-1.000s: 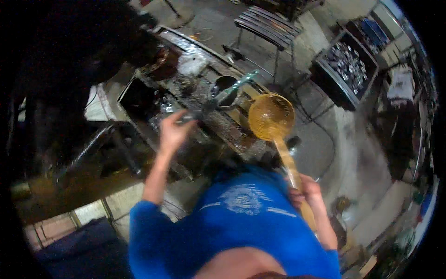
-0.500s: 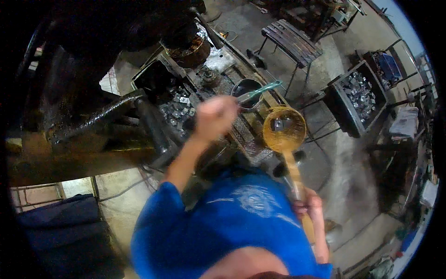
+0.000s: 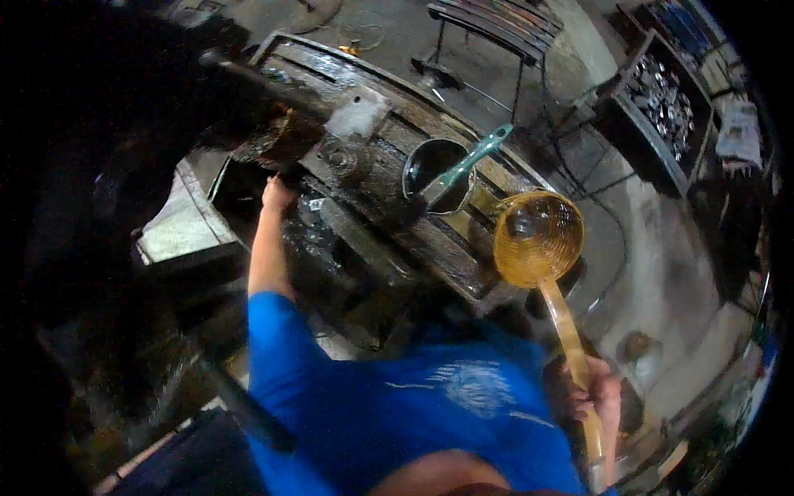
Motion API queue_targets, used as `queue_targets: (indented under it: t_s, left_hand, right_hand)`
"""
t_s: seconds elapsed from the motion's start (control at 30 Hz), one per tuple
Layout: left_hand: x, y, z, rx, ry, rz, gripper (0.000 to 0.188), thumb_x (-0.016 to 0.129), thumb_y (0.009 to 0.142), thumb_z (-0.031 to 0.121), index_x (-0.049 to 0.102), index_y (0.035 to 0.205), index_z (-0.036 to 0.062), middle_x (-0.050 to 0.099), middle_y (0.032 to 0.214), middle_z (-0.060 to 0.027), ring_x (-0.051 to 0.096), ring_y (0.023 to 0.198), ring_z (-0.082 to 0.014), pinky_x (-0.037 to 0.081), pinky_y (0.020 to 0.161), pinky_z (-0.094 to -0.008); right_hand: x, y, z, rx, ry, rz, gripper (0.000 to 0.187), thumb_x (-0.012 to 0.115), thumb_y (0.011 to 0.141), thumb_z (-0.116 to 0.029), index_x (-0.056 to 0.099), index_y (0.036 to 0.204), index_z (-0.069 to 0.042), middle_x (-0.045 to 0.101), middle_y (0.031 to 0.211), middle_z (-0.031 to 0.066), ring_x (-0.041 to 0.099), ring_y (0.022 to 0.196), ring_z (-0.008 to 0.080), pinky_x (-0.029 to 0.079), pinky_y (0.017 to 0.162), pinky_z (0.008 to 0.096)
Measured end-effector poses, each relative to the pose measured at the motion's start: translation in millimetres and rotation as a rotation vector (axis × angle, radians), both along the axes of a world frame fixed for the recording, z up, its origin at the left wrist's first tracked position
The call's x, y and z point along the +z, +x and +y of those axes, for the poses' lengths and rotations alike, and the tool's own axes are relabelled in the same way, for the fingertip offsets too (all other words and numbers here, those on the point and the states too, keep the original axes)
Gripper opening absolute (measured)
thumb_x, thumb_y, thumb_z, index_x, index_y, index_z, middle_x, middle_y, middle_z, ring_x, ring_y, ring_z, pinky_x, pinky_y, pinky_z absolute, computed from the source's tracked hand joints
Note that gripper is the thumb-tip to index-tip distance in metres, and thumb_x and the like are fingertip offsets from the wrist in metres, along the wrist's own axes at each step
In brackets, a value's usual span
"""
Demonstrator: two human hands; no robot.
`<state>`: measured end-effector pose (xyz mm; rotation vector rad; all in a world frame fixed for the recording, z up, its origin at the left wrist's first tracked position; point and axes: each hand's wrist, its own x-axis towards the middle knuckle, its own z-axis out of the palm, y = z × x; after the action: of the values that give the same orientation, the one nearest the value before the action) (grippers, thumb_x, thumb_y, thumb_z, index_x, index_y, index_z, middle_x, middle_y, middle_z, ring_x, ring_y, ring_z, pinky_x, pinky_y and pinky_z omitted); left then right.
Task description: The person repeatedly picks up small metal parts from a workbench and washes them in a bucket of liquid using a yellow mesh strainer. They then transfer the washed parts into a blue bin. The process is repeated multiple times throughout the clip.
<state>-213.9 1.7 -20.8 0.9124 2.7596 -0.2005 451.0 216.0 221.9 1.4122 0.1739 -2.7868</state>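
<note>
My right hand [image 3: 597, 388] is wrapped round the long yellow handle of a strainer ladle [image 3: 542, 240], its round basket held out ahead of me at the right. No pieces can be made out inside the basket. My left arm stretches forward to the left; my left hand [image 3: 277, 194] is beside the dark machine, over the bin of small metal pieces [image 3: 313, 227]. Its fingers are in shadow and too unclear to read. A paintbrush with a green handle [image 3: 475, 157] lies across a round black pot [image 3: 411, 178] on the slotted metal machine table [image 3: 397, 240].
A dark crate on legs holds many shiny metal pieces [image 3: 662, 103] at the far right. Beyond the table stands a slatted stool [image 3: 496, 29]. Dark machine parts fill the left side. A light-coloured panel [image 3: 178, 223] is near my left forearm.
My left hand has moved left, from near the brush to beside the machine. The strainer ladle has shifted slightly right in my right hand; metal pieces seen in its basket earlier no longer show.
</note>
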Motion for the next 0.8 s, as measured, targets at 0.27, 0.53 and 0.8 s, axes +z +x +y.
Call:
queue_targets:
  t_s: [0.27, 0.53, 0.8]
  left_hand:
    - [-9.7, -30.2, 28.1, -0.071, -0.181, -0.124, 0.047, 0.058, 0.065, 0.034, 0.052, 0.110, 0.0192, 0.054, 0.108, -0.0118, 0.051, 0.101, -0.0303, 0.043, 0.083, -0.0398]
    - [-28.0, -48.5, 15.5, -0.146, -0.167, -0.100, 0.045, 0.058, 0.066, 0.034, 0.053, 0.108, 0.0198, 0.055, 0.106, -0.0106, 0.052, 0.099, -0.0295, 0.043, 0.082, -0.0392]
    - [-32.9, -50.0, 13.1, -0.194, -0.158, -0.090, 0.043, 0.058, 0.066, 0.034, 0.054, 0.107, 0.0205, 0.056, 0.105, -0.0093, 0.053, 0.097, -0.0287, 0.044, 0.081, -0.0387]
  right_hand:
    - [3.6, -18.3, -11.4, 0.001, 0.051, -0.201, 0.040, 0.052, 0.055, -0.019, 0.048, 0.088, 0.004, 0.034, 0.047, 0.0050, 0.032, 0.031, 0.0095, 0.027, 0.026, 0.0227]
    - [-1.4, -15.3, -19.8, -0.075, -0.013, -0.148, 0.046, 0.056, 0.051, -0.017, 0.047, 0.089, 0.007, 0.036, 0.047, 0.0064, 0.032, 0.029, 0.0106, 0.029, 0.025, 0.0237]
    - [2.7, -26.3, -22.2, -0.031, 0.025, -0.256, 0.045, 0.054, 0.049, -0.021, 0.047, 0.085, 0.006, 0.035, 0.045, 0.0064, 0.030, 0.028, 0.0110, 0.027, 0.024, 0.0241]
